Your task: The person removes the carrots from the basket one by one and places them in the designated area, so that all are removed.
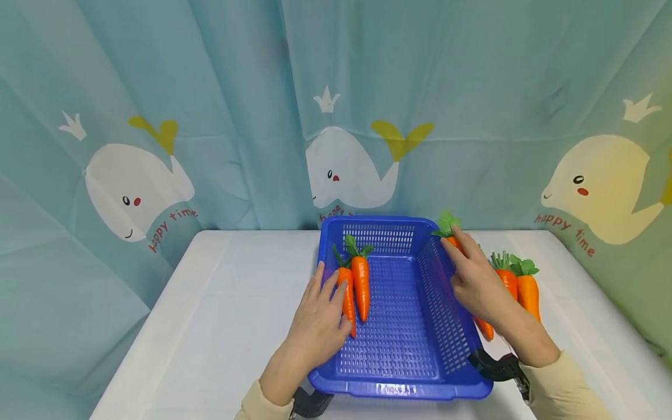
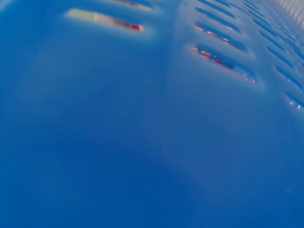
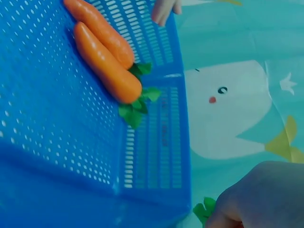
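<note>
My left hand (image 1: 317, 324) lies across the left rim of a blue plastic basket (image 1: 391, 389), fingers spread and reaching inside. Under and beside those fingers are two orange carrots with green leaves, a left carrot (image 1: 349, 303) and a right carrot (image 1: 360, 286). At the basket's far right corner, my right hand (image 1: 480, 283) pinches another carrot (image 1: 454, 242) just below its leaves. Most of that carrot is hidden by the hand. In the right wrist view only its green leaves (image 3: 203, 210) show clearly. The left wrist view holds just blurred blue basket wall (image 2: 118, 118).
Right of the basket, on the white table (image 1: 236, 309), lie an orange-red carrot (image 1: 506, 280) and a lighter orange carrot (image 1: 528, 294). A carrot tip (image 1: 484, 328) shows below my right hand. A whale-printed curtain (image 1: 236, 116) hangs behind the table.
</note>
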Available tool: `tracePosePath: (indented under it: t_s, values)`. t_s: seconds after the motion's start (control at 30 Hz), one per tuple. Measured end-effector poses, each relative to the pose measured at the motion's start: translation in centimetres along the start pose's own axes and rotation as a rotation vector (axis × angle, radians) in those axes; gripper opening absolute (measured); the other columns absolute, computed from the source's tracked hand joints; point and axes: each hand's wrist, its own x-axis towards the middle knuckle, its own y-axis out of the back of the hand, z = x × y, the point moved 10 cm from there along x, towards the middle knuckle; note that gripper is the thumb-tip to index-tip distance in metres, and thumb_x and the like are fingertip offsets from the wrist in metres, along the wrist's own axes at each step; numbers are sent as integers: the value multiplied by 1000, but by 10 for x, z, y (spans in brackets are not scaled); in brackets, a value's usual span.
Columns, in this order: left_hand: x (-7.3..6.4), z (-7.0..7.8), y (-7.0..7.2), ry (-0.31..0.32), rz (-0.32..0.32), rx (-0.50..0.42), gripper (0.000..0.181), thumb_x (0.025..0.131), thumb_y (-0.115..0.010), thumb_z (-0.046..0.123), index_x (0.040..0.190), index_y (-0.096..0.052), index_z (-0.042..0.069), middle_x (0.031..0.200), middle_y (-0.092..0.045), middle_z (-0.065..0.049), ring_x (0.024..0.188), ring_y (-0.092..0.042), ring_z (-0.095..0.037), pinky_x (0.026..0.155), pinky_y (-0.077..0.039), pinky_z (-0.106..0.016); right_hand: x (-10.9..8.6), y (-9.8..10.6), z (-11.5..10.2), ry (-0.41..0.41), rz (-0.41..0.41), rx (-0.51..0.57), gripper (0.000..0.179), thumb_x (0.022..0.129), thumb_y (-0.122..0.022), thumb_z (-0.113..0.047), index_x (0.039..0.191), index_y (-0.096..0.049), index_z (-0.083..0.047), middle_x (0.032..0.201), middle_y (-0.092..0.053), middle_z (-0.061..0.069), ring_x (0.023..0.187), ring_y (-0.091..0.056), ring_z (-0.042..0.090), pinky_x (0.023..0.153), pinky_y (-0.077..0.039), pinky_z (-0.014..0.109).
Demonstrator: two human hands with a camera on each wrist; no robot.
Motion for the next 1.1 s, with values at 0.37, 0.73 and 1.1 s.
tracePosePath:
  t_s: [0.37,0.73,1.1]
  values:
    - [0,1,0,-3,0,-7,58,83,-64,17,137,-56,-1,149,-47,-19,151,-20,-42,122,-22,-53,-15,18,35,-97,-14,40,66,77,-47,16,143,-41,12,156,-23,35,138,-29,57,100,-34,73]
    - [0,-1,0,8,-3,-9,58,83,-65,17,138,-56,0,150,-47,-19,151,-19,-41,123,-20,-53,-34,22,66,-236,-51,34,69,78,-48,12,146,-36,11,158,-16,34,137,-26,61,97,-32,76]
    - [1,0,0,-1,4,-24,58,82,-64,16,137,-56,-2,149,-47,-20,151,-20,-42,124,-19,-52,-60,25,98,-310,-52,25,64,81,-49,10,144,-35,15,157,-13,37,135,-23,63,96,-29,78]
